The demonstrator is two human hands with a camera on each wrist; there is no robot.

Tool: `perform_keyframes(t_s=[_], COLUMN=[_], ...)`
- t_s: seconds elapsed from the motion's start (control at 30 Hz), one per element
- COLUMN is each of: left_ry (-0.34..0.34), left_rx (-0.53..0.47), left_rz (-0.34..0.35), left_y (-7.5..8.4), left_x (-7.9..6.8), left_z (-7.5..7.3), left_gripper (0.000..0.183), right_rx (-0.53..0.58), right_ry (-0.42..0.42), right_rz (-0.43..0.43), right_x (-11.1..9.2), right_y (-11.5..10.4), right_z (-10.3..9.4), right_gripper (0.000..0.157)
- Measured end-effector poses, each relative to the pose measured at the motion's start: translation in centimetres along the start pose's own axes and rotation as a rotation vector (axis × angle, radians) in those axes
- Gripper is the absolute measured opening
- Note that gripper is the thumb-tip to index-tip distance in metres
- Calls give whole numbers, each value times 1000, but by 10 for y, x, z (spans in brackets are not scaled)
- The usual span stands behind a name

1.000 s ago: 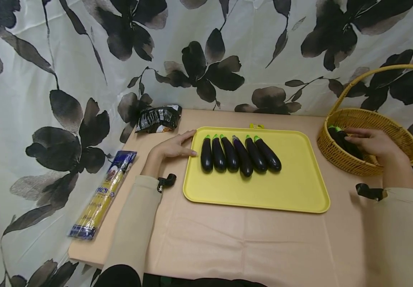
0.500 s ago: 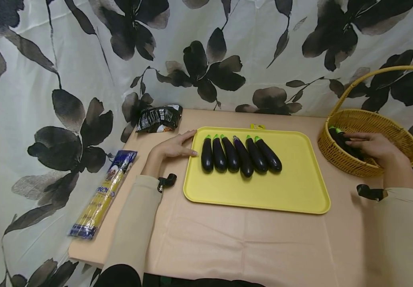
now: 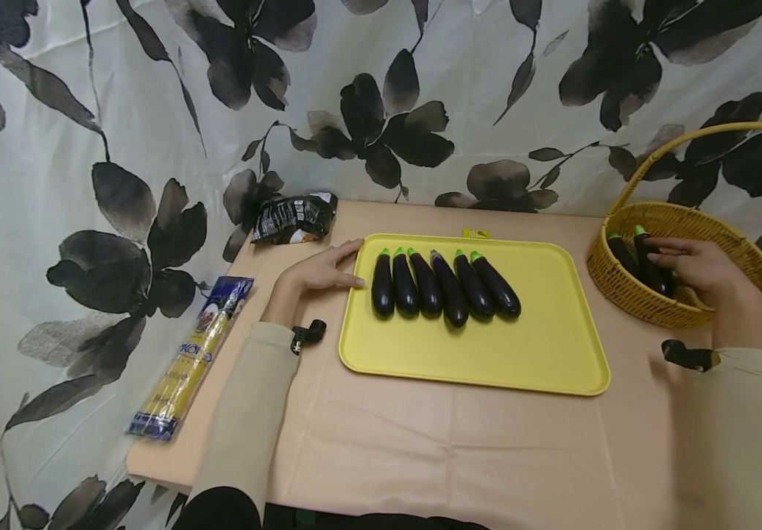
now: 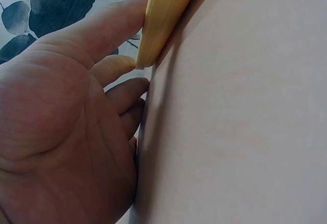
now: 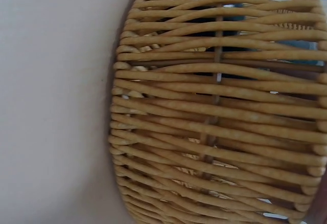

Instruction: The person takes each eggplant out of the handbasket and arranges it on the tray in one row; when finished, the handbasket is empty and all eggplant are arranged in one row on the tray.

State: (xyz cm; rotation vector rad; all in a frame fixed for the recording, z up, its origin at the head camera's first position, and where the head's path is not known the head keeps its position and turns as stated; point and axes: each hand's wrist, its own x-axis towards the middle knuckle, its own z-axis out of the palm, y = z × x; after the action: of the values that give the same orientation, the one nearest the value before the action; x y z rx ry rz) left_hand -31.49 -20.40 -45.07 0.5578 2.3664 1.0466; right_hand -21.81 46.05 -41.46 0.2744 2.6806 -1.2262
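My left hand (image 3: 319,269) lies at the left edge of the yellow tray (image 3: 553,331), thumb on its rim and fingers loosely extended. In the left wrist view the thumb of that hand (image 4: 61,116) touches the tray's side (image 4: 166,14). Several dark eggplants (image 3: 447,291) lie in a row on the tray, green stem ends away from me. My right hand (image 3: 699,269) reaches into the wicker basket (image 3: 646,313) and holds an eggplant (image 3: 648,254). Another eggplant (image 3: 621,252) lies beside it. In the right wrist view the basket's woven side (image 5: 219,116) hides the fingers.
A blue and yellow pasta packet (image 3: 191,361) lies at the table's left edge. At the back left sits a black bag (image 3: 296,219). A small yellow packet (image 3: 476,233) is behind the tray. The basket's tall handle (image 3: 672,140) arches over the right side.
In the basket, the eggplant at my right fingers has shifted, and its green end now shows above the hand. My right hand has moved slightly right. The left hand stays at the tray.
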Motion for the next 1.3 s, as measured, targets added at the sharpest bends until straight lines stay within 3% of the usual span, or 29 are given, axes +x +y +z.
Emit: perform_keyframes(t_s=[0.1,0.2,0.43,0.6,0.87,1.3], left_ry=[2,4,8,9,18,21], left_rx=[7,13,11,15,25,26], left_rz=[13,31,33,25,28,14], left_y=[-1,-2,-1,0,-3,-2], left_x=[0,0,0,0,1,2], left_z=[-1,-1,0,1,1,3], left_gripper=[104,104,104,105,105,104], right_rx=[18,42,91,153,456,497], right_ry=[74,144,298,358,292,284], right_rz=[12,37,112,76,-67,-131], right_x=[-1,-3,-11,-19,-30,-36], right_y=[-3,-9,-36,-56,-73,-89], right_z=[0,-1,-1,4,13,40], right_gripper=[55,59,53,51,52,50])
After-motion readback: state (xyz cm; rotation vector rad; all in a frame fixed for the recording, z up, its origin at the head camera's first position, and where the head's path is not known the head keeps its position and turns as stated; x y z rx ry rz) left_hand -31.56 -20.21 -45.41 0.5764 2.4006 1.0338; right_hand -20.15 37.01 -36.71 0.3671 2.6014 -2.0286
